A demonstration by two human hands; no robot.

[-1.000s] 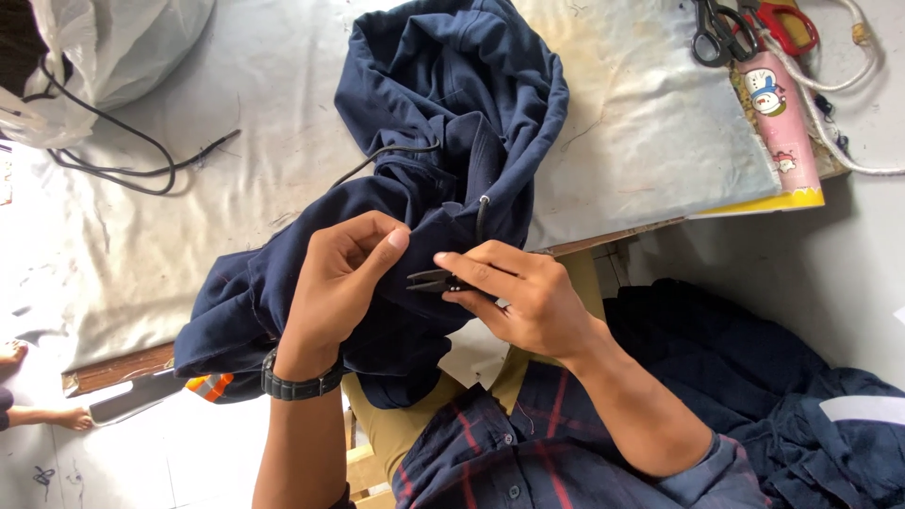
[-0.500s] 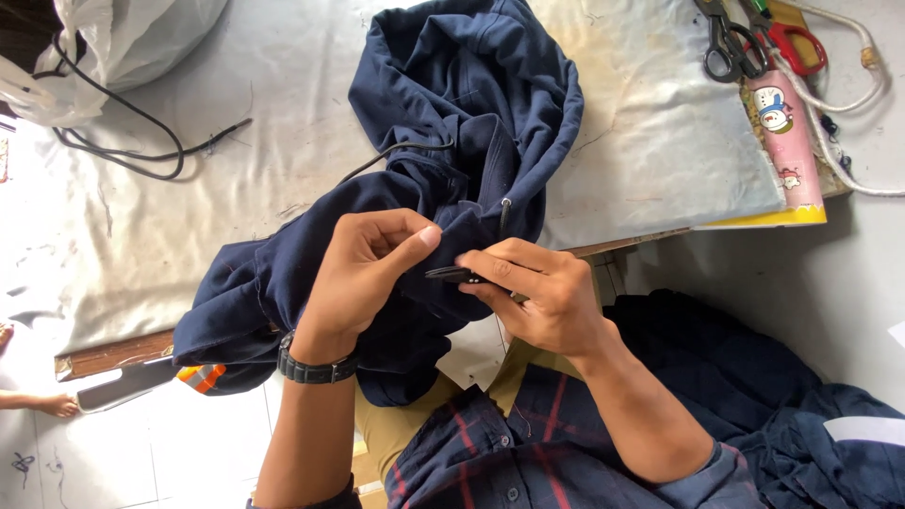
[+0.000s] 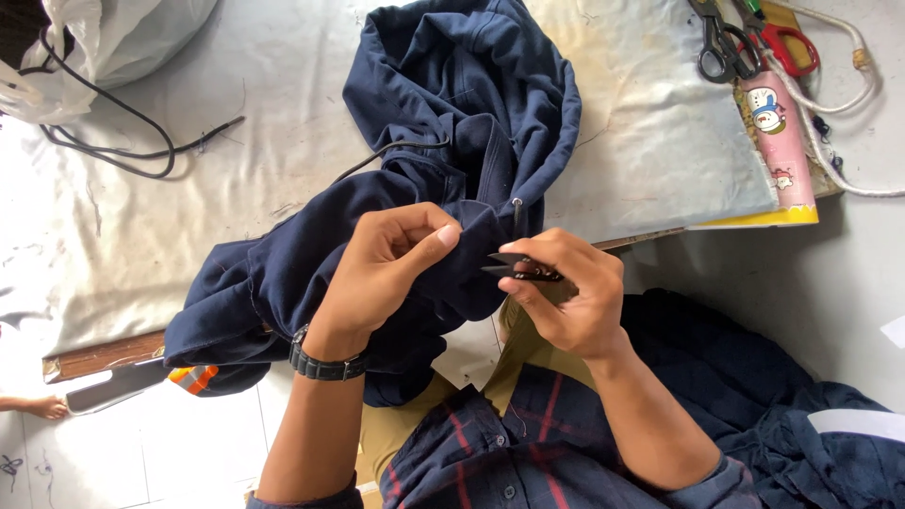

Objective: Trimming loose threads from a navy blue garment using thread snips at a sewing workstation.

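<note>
scanning from the left edge, i see a white bag [image 3: 113, 42] at the top corner with a black cable [image 3: 132, 137] looping out of it across the pale cloth-covered table [image 3: 236, 198]. below, at the table's near edge, a strip of bare wood [image 3: 99, 356] shows, and just under it a grey and orange tool [image 3: 141, 382]; a bare foot [image 3: 38, 407] of someone else sits on the tiled floor at the far left.

moving in, the navy hoodie [image 3: 462, 104] lies bunched on the table, hood uppermost, its lower part hanging over the near edge toward my lap. a dark drawstring [image 3: 386, 155] trails from it to the left, and a small metal tip [image 3: 517, 203] dangles near the middle.

my left hand [image 3: 386, 264], a black watch [image 3: 325, 363] on its wrist, is pinched on a fold of the hoodie, thumb against fingertips. just beside it, my right hand [image 3: 566, 292] is closed around a small black snips [image 3: 518, 269], blades pointing left at the pinched fold; i cannot tell whether the blades touch the cloth. the two hands are close but not touching.

further right, a pink case [image 3: 778, 132] lies on the table with black scissors [image 3: 721, 42] and red-handled scissors [image 3: 787, 42] above it, and a white rope [image 3: 839, 104] curls past. a heap of navy cloth [image 3: 754, 396] lies at the lower right.
</note>
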